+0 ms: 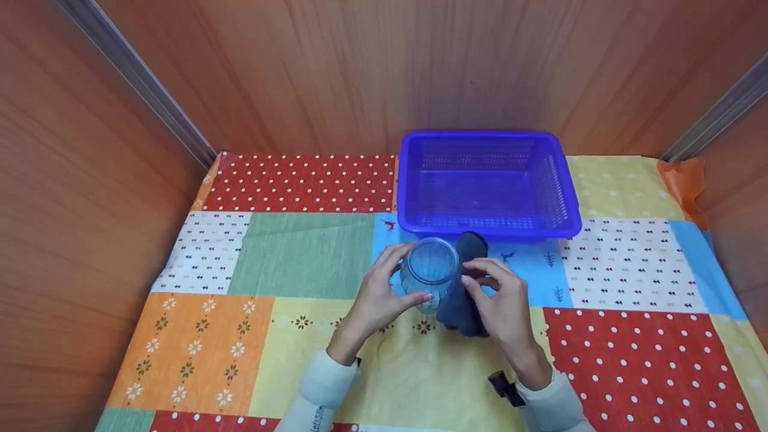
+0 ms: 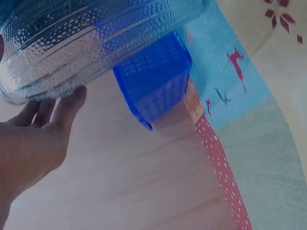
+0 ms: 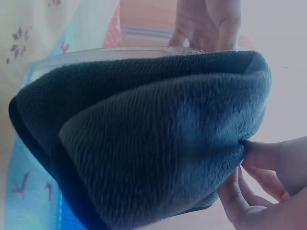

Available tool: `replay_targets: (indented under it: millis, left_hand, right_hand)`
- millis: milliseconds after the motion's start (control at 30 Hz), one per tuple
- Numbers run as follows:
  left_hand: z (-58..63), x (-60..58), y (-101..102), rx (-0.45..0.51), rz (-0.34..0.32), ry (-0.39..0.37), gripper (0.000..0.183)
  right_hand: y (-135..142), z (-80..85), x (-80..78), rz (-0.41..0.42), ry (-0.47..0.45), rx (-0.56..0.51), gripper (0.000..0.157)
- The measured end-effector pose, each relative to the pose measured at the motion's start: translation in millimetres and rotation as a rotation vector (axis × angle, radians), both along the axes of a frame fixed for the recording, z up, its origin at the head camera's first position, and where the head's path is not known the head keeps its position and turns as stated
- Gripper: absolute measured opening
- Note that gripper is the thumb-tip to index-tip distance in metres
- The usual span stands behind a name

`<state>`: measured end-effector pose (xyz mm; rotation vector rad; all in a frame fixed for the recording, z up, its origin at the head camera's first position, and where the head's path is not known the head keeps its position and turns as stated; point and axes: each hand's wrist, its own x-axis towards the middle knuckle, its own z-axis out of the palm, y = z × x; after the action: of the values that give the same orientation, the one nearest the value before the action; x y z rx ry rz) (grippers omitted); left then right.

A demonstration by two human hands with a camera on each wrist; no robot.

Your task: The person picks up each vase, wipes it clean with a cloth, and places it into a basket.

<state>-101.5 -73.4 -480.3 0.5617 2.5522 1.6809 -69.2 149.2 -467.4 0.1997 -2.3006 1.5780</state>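
Observation:
A clear glass jar (image 1: 431,264) with a ribbed, dimpled wall stands out in the head view, its round mouth facing up toward the camera. My left hand (image 1: 384,288) grips it from the left, thumb at the front and fingers round the far side. Against the jar's right side lies a dark grey cloth (image 1: 465,300), folded and hanging loosely. My right hand (image 1: 501,297) pinches that cloth between thumb and fingers. In the right wrist view the cloth (image 3: 158,143) covers most of the jar. The left wrist view shows the jar's textured side (image 2: 96,48) above the left fingers.
Just beyond the hands, a purple-blue plastic basket (image 1: 489,233) with slotted walls stands near the back wooden wall (image 1: 372,72). A patchwork-patterned tablecloth (image 1: 312,252) covers the table. Wooden panels (image 1: 72,180) rise at the left and right sides.

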Motion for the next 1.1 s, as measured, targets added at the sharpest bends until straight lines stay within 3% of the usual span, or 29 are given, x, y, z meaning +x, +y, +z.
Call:
replay_targets:
  millis: [167, 433, 1100]
  left_hand:
    - [-1.9, 1.8, 3.5, 0.006, 0.033, 0.019, 0.081]
    - [-3.0, 2.8, 3.2, 0.037, 0.035, 0.005, 0.078]
    - [-7.1, 1.6, 4.0, 0.097, 0.005, -0.013, 0.078]
  right_hand:
    - [1.4, 4.9, -3.5, -0.008, -0.016, 0.038, 0.018]
    - [2.1, 8.6, -4.4, -0.009, -0.046, 0.117, 0.015]
    - [4.6, -17.4, 0.7, -0.033, 0.007, 0.129, 0.016]
